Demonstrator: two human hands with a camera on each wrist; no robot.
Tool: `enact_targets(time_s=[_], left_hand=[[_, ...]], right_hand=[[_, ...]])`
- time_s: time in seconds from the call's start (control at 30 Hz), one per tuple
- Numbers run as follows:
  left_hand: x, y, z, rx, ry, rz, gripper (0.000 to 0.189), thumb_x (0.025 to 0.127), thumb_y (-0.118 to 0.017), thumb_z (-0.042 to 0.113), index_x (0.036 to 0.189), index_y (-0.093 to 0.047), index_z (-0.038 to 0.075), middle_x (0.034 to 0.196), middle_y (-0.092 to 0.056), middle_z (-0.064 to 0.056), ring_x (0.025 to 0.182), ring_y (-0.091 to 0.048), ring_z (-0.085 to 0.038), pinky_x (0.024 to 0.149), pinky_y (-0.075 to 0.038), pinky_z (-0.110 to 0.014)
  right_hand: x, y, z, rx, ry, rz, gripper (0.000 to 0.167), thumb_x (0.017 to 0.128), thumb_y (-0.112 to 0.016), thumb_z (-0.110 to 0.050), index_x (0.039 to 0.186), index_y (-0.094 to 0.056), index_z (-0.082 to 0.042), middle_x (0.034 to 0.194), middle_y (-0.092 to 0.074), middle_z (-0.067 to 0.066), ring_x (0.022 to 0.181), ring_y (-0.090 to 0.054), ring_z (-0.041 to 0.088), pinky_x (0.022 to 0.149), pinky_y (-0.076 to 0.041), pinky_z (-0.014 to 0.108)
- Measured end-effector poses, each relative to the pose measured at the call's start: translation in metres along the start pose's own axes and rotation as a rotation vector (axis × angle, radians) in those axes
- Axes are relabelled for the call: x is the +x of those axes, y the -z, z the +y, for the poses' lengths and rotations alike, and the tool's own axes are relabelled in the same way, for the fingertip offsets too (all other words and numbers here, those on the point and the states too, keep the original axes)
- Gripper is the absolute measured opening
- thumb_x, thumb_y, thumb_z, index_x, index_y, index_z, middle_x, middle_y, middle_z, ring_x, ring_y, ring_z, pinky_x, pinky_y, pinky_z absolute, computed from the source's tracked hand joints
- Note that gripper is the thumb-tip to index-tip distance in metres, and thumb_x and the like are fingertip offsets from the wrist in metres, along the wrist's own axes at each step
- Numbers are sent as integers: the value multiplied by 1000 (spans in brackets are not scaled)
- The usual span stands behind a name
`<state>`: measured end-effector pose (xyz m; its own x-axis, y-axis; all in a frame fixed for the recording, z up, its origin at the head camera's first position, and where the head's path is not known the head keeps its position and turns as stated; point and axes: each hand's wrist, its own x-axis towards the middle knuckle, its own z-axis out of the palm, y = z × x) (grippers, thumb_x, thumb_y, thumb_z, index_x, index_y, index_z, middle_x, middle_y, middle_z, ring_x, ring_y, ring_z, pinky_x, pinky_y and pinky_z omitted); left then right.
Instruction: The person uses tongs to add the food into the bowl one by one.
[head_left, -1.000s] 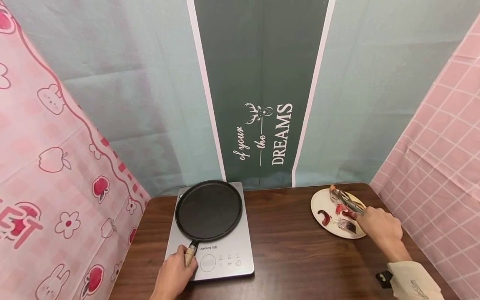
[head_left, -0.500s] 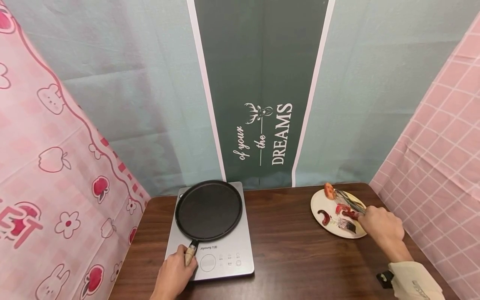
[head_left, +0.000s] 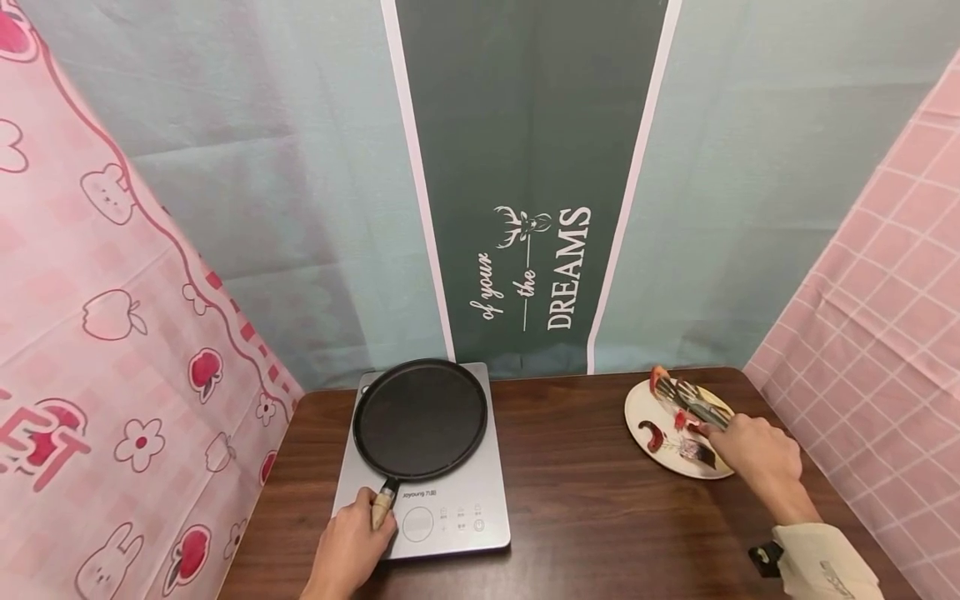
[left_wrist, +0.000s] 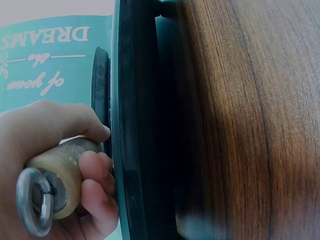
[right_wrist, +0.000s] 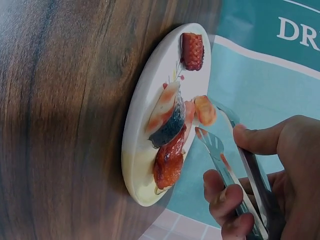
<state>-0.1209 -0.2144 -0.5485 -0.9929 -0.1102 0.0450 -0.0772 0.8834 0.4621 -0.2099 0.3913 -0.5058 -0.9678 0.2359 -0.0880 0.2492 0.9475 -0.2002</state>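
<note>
My left hand [head_left: 351, 542] grips the wooden handle [left_wrist: 55, 175] of a flat black pan [head_left: 420, 421], which sits on a silver induction cooker [head_left: 491, 533]. The handle ends in a metal ring. With my right hand [head_left: 761, 457] I hold metal tongs [right_wrist: 257, 185], their arms spread, over a white plate [head_left: 641, 408]. One tip is close beside an orange-tan food piece [right_wrist: 205, 110] near the plate's far rim. Also on the plate are a curved dark red tentacle-like piece [right_wrist: 192, 51], a dark-skinned fish piece [right_wrist: 172, 127] and a glazed reddish-brown piece [right_wrist: 168, 167].
The brown wooden table [head_left: 562, 483] spans between cooker and plate. Behind it hangs a teal cloth with lettering [head_left: 566, 267]. Pink printed cloth [head_left: 142, 333] borders the left side, pink checked cloth [head_left: 885, 333] the right.
The tongs first overlapped the orange-tan piece, then drew back from it, and now their tips are spread near it again. My left hand keeps its grip on the pan handle.
</note>
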Motion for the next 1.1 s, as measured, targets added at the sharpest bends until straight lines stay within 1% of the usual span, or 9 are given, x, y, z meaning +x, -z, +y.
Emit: enact_targets(time_s=[0.23, 0.47, 0.63, 0.8, 0.9, 1.1], left_hand=[[1, 1, 1, -3, 10, -12, 28, 87, -76, 26, 104, -64, 7, 74, -68, -4, 66, -63, -23, 60, -49, -49], [1, 1, 0, -1, 16, -24, 28, 87, -75, 26, 104, -64, 7, 74, -67, -3, 65, -61, -21, 60, -49, -48], [1, 0, 0, 0, 10, -24, 28, 87, -75, 25, 104, -64, 7, 73, -66, -3, 64, -60, -20, 60, -48, -47], [0, 1, 2, 1, 4, -15, 28, 86, -75, 25, 104, -64, 7, 73, -66, -3, 64, -60, -21, 59, -48, -48], [0, 2, 2, 1, 7, -14, 28, 86, -75, 25, 104, -64, 7, 73, -66, -3, 64, -60, -21, 59, -48, -47], [0, 1, 2, 0, 1, -16, 28, 86, -75, 25, 104, -64, 6, 73, -66, -3, 64, -60, -21, 59, -48, -47]], right_hand=[[2, -2, -2, 8, -30, -5, 73, 101, -55, -54, 111, -67, 17, 104, -65, 46, 83, -66, 59, 59, -48, 59], [6, -5, -3, 18, -46, -34, 77, 100, -54, -58, 114, -66, 17, 106, -64, 46, 83, -66, 57, 60, -48, 59], [8, -5, -4, 21, -51, -52, 71, 100, -54, -57, 104, -69, 11, 103, -66, 43, 78, -66, 51, 59, -48, 57], [9, -4, -5, 27, -48, -71, 62, 101, -52, -57, 87, -69, 2, 93, -67, 35, 74, -64, 43, 58, -47, 53], [10, -3, -5, 32, -43, -73, 57, 100, -53, -54, 83, -68, -1, 91, -67, 34, 73, -64, 42, 58, -47, 53], [9, -3, -4, 42, -41, -37, 51, 96, -57, -49, 82, -68, -1, 85, -66, 30, 70, -63, 41, 56, -46, 52]])
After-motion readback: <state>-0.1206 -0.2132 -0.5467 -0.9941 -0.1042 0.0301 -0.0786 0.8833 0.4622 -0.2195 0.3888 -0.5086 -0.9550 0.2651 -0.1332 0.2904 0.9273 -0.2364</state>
